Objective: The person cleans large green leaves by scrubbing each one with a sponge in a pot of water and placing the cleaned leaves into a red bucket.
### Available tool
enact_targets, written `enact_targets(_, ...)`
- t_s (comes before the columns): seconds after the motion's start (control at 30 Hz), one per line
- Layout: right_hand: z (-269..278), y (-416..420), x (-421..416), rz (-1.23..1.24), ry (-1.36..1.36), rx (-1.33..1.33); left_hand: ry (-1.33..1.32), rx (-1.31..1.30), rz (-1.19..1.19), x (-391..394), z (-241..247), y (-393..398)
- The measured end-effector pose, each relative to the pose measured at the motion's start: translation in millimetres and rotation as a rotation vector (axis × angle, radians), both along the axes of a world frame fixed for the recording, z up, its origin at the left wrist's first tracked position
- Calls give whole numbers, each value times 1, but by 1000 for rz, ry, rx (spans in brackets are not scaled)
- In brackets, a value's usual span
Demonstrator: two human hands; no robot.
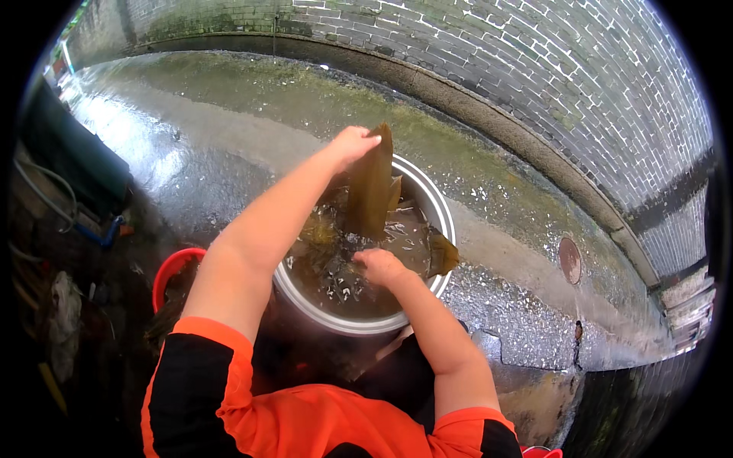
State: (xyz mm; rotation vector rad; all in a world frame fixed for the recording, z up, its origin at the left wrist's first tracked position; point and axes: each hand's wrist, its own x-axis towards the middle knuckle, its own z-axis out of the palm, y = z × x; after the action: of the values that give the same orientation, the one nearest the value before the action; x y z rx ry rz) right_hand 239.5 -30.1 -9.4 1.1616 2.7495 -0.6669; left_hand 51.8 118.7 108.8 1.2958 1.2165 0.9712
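Note:
A round metal basin [366, 327] full of brownish water stands on the ground before me. My left hand [356, 143] pinches the upper end of a broad brown-green leaf [369, 194], held upright over the basin with its lower end at the water. Just below it, my right hand [379, 265] is at the water surface near the leaf's lower end; its fingertips are partly hidden, and I cannot tell whether they grip anything. Another folded leaf [442, 255] lies over the basin's right rim. More leaves and bright reflections show in the water.
A red tub [163, 280] with dark contents stands left of the basin, partly behind my left arm. Wet paving surrounds the basin, with a round cover [570, 260] to the right. A grey brick wall [515, 74] runs along the far side. Hoses and a dark green object [86, 149] are at left.

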Motion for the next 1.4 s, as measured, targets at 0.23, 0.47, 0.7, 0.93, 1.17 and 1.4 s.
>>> enact_targets(0.23,48,-31,32,-241,262,-113,-76,371,129,-14,89,-49)
enact_targets(0.47,73,-21,49,-431,1665,-766,11,185,-41,47,109,-120)
enact_targets(0.7,53,5,66,-848,1852,-699,29,70,-288,71,91,-123)
enact_targets(0.93,42,20,111,-924,1904,-495,712,1111,180,77,129,-136)
enact_targets(1.17,44,17,116,-923,1932,-442,-152,778,623,39,142,-114)
enact_targets(1.4,55,23,108,-1055,1829,-122,-687,-90,1153,4,-39,-123)
